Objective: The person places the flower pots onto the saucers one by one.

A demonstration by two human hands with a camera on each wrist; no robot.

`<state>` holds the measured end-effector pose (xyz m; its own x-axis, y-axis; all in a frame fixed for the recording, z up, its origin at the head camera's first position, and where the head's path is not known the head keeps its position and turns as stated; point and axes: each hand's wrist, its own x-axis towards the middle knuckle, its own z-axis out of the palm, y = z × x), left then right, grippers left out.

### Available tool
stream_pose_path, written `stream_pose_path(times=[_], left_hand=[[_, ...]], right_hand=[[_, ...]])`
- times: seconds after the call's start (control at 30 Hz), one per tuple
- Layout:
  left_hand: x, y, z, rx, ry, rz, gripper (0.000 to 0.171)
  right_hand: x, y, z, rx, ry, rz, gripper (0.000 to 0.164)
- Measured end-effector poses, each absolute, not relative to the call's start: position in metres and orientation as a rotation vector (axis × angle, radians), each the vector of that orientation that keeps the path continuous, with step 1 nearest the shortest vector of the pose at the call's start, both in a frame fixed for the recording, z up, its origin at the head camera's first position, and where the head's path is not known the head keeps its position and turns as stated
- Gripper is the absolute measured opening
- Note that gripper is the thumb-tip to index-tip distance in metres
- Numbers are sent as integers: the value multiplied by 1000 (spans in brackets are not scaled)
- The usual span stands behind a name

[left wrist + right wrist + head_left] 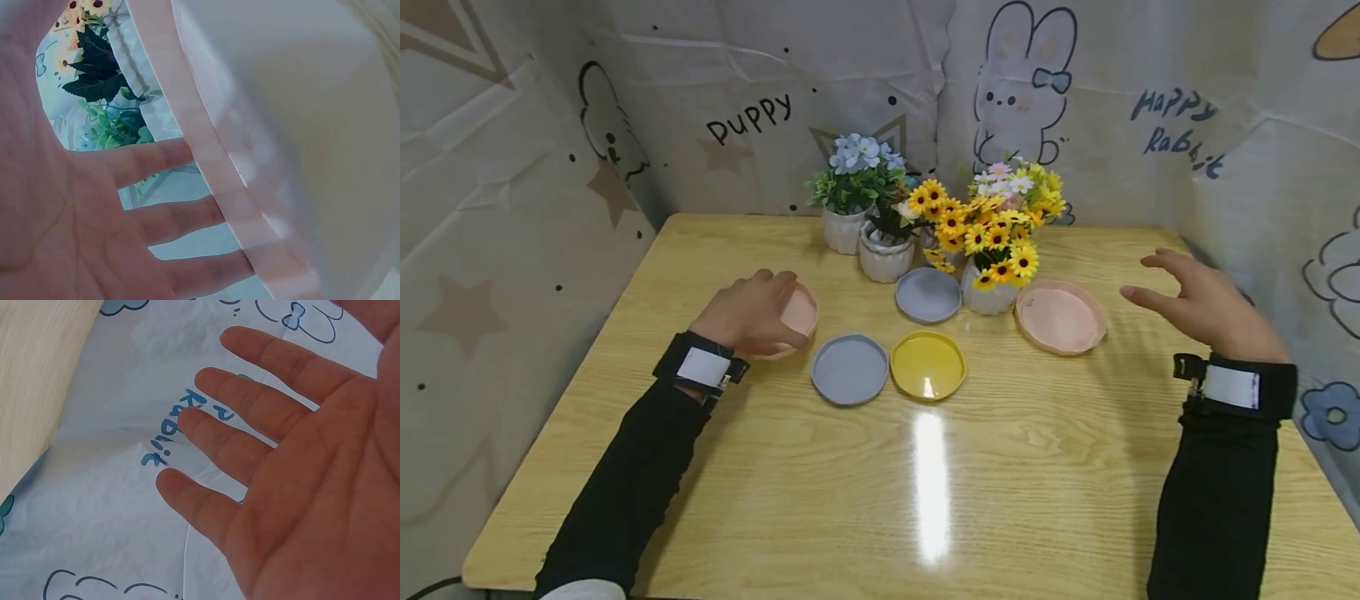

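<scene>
My left hand holds a round pink plate at the table's left side. The thumb lies across the near part of the plate, and the hand covers much of it. In the left wrist view the fingers meet the outside of the pink plate's rim. My right hand hovers at the right, its fingers spread and holding nothing. Nearest to it lies a second pink plate. The right wrist view shows the right palm with fingers extended before the printed cloth.
Between the hands lie a grey plate, a yellow plate and another grey plate. Several potted flowers stand behind them, including a white pot and yellow flowers. A printed cloth hangs round the wooden table.
</scene>
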<state>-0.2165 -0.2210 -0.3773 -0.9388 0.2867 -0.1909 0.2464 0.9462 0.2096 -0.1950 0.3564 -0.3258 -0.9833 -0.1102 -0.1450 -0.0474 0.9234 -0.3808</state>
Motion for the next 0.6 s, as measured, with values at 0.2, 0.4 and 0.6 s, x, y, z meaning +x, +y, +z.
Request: stream_pose_path(times=[0.2,0.4,0.6], left_hand=[[-204,-226,-378,377,2880,281,107],[-190,-229,-384,347,2889,335,108],[-181,-230,-386,338,2893,346,108]], right_hand=[[-195,355,-325,-147,2913,-579,94],[-196,355,-325,-166,2912,-587,91],[-197,353,-323,-181,2909,-597,90]])
